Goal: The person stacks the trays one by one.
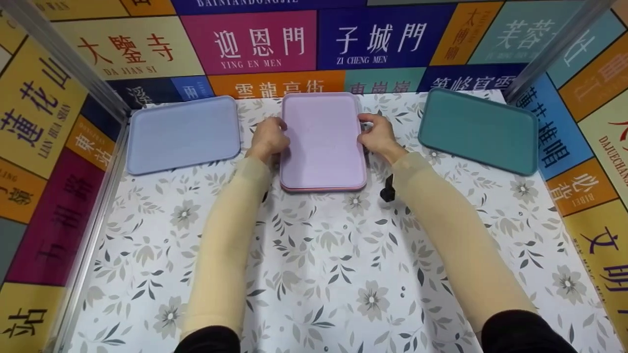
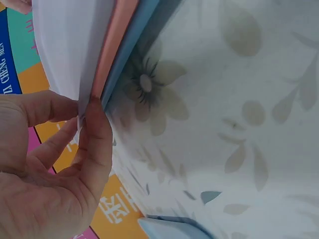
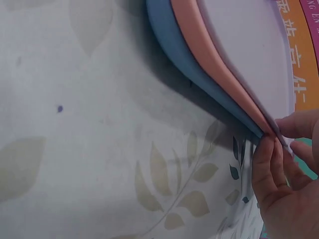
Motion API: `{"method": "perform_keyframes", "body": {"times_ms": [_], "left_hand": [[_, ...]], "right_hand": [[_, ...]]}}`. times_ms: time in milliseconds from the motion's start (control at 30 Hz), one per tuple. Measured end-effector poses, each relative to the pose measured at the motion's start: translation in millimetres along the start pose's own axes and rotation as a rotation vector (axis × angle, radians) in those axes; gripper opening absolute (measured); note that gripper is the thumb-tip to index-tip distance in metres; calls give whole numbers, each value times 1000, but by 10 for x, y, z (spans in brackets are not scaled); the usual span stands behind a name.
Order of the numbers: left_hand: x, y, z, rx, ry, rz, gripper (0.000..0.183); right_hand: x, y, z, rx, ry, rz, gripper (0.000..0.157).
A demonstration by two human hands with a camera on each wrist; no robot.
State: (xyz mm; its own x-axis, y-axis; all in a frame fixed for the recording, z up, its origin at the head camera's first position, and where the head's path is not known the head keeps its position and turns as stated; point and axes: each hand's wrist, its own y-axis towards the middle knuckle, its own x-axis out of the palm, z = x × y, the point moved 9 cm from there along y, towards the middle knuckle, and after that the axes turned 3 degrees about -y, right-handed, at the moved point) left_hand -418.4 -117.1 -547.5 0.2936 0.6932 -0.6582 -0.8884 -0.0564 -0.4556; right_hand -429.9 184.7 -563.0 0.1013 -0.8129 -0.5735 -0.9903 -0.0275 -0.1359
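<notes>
A lilac tray (image 1: 321,139) tops a stack in the middle of the table. Below it, a salmon tray (image 2: 115,42) and a blue tray (image 3: 174,42) show their rims in the wrist views. My left hand (image 1: 269,137) pinches the lilac tray's left edge, thumb above and fingers curled under the rim. On the opposite edge, my right hand (image 1: 379,135) pinches the same tray in a like way. In both wrist views the fingertips overlap the salmon rim.
A pale blue-grey tray (image 1: 185,135) lies at the back left, slightly turned. At the back right lies a green tray (image 1: 480,131), also angled. Panels with printed signs (image 1: 250,44) wall the floral-covered table (image 1: 324,274) at the back and both sides.
</notes>
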Motion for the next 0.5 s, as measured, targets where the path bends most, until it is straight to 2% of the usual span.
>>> {"method": "perform_keyframes", "body": {"times_ms": [133, 267, 367, 500], "left_hand": [[14, -21, -11, 2, -17, -2, 53], [16, -18, -38, 47, -31, 9, 52], [6, -6, -64, 96, -25, 23, 50], [-41, -15, -105, 156, -17, 41, 48]], "right_hand": [[-18, -12, -31, 2, -64, 30, 67], [-14, 13, -20, 40, -104, 37, 64], [14, 171, 141, 78, -127, 53, 61], [19, 141, 63, 107, -151, 56, 58]]}}
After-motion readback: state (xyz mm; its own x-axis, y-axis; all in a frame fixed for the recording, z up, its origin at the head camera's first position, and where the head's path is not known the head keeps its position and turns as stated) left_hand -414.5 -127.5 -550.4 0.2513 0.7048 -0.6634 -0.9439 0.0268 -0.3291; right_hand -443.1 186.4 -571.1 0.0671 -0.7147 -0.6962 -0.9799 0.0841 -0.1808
